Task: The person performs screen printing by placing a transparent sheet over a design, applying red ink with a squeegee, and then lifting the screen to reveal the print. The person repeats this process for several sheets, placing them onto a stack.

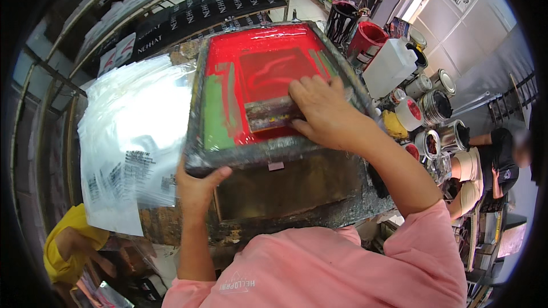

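In front of me a screen printing frame (251, 154) with dark, stained sides stands over the bench, its mesh spread with red ink (262, 37) and edged with green patches (214, 114). My right hand (319, 105) grips a squeegee (268, 113) that lies across the lower part of the mesh, its fingers over the top of the handle. At the near left corner of the frame, my left hand (197, 185) holds the rim, thumb on the near side; its other fingers are mostly hidden. Under the frame's near edge shows a brown board (285, 191).
A stack of clear plastic bags (131, 120) covers the bench's left side. Ink tins, a red bucket (366, 40) and a white jerrycan (391, 68) crowd the right. Behind stands a rack with dark printed fabric (211, 11). Other people are at the lower left (74, 245) and far right (499, 165).
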`<state>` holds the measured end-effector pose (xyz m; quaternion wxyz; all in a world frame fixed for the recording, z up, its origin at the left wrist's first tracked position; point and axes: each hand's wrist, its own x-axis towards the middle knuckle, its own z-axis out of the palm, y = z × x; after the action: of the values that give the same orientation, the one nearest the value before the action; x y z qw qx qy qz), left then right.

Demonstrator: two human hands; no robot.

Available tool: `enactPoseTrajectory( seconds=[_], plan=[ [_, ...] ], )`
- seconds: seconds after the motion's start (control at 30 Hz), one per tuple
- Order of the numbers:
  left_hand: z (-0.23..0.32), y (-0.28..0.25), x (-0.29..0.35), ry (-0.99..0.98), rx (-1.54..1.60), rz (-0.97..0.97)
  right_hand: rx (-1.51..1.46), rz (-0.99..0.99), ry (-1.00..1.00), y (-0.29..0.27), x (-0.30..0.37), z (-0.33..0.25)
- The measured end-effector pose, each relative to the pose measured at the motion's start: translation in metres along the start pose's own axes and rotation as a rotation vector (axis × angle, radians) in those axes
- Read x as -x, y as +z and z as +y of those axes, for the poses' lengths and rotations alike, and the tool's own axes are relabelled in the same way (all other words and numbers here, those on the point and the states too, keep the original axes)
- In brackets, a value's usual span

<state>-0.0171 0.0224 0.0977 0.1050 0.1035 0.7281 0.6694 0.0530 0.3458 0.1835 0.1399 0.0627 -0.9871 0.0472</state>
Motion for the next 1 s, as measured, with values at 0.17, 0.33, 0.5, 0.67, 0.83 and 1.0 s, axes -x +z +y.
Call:
enactPoseTrajectory(
  seconds=[0.17,0.33,0.5,0.67,0.83,1.0],
  plan=[
    [-0.075,0.001,0.022,0.214,-0.844,0.168,0.003,-0.142,0.063,0.082,0.030,-0.007],
    [-0.095,-0.007,0.023,0.206,-1.016,0.106,0.114,-0.153,0.066,0.112,0.039,-0.017],
    [-0.091,-0.010,0.022,0.237,-1.050,0.085,0.099,0.033,0.059,0.155,-0.034,0.041],
    [-0.087,-0.011,0.022,0.189,-0.997,0.087,0.118,0.113,0.013,0.184,-0.144,0.111],
    [-0.096,-0.014,0.026,0.302,-0.996,0.106,0.037,-0.256,0.027,0.155,-0.218,0.152],
    [-0.123,-0.015,0.035,0.233,-0.588,0.159,0.153,0.006,0.009,0.176,-0.220,0.160]
  ],
)
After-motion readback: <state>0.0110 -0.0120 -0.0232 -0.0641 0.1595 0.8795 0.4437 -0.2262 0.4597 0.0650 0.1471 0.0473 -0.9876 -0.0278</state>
